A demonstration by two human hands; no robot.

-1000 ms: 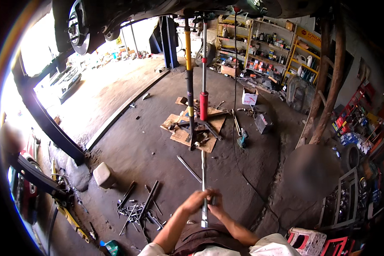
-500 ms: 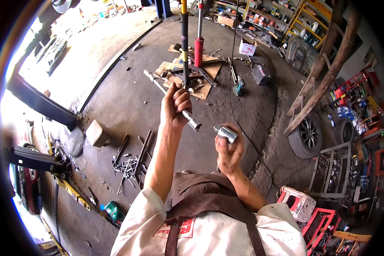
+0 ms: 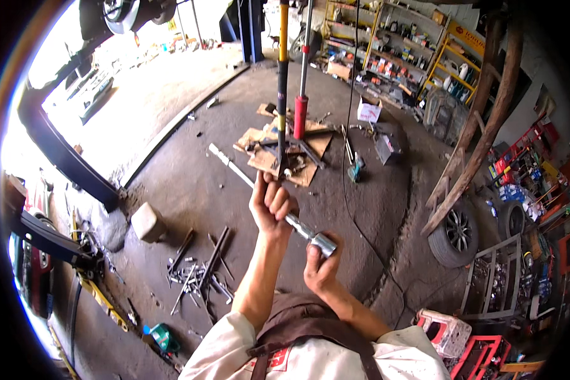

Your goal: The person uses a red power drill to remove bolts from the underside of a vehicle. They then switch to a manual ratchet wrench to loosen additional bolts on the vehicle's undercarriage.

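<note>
My left hand (image 3: 273, 205) is closed round the middle of a long chrome socket bar (image 3: 234, 167). The bar slants from the upper left down to the right across the front of me. Between the thumb and fingers of my right hand (image 3: 322, 271) is a large, short chrome socket (image 3: 324, 244). The bar's lower right end meets this socket, the two in line; how deep the end sits inside cannot be made out. Both hands are held above the floor, in front of the brown apron (image 3: 301, 315).
Loose tools (image 3: 196, 275) lie heaped on the floor at left, near a pale block-like container (image 3: 148, 222). Ahead, a red jack (image 3: 301, 117) and a black-and-yellow pole (image 3: 282, 88) stand at a wooden board (image 3: 304, 177). A cordless power tool (image 3: 355, 171) and a wheel (image 3: 455, 234) are at right.
The bar's lower end and the socket, apart before, have come together. My right hand has moved left and down; my left hand is lower and slightly further right.
</note>
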